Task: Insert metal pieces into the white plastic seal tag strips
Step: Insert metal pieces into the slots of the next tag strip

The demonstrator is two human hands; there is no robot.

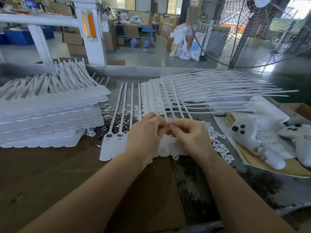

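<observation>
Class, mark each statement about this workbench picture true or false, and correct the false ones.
1. Both hands meet at the fingertips over a strip of white tags. True: left hand and right hand pinch together there.
2. The tall stack of tags stands to the person's right. False: it stands on the left.
3. Loose metal pieces lie on the table. True.
4. A large fan stands at the far left. False: it is at the far right.
5. The white gloves are being worn. False: they lie on the right, unworn.

Bright daylight enters from the far windows (173,4). Glare shines on the floor (262,68) at right. Edges bend and blur.
</observation>
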